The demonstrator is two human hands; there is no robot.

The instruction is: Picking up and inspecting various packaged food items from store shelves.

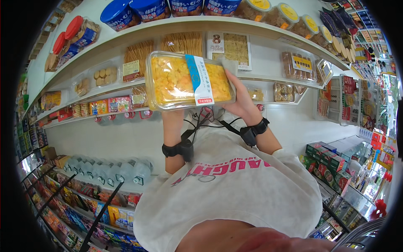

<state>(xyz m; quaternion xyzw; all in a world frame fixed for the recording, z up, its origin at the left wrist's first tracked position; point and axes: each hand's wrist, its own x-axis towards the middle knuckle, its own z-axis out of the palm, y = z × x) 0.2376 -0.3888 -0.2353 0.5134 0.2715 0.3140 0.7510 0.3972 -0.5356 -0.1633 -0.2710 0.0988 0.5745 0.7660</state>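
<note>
A clear plastic box of yellow, crumb-topped cake (pixel 171 80), closed with a blue and white paper band (pixel 201 80), is held up before the shelves. My right hand (pixel 244 100) grips its right end, with the fingers partly behind the box and a whitish thing near the fingertips. Of my left hand, only the wrist and forearm (pixel 173 126) show below the box's left half; the box hides the palm and fingers. Both wrists wear black straps with small black devices and cables.
Behind the box, a shelf (pixel 267 75) holds packs of thin sticks (pixel 135 58), a boxed pastry (pixel 239 47) and packaged cakes (pixel 299 64). Blue-lidded tubs (pixel 151 9) stand on the shelf above. Large water bottles (pixel 126 170) line the lower left, and stacked cartons (pixel 326 157) stand at the right.
</note>
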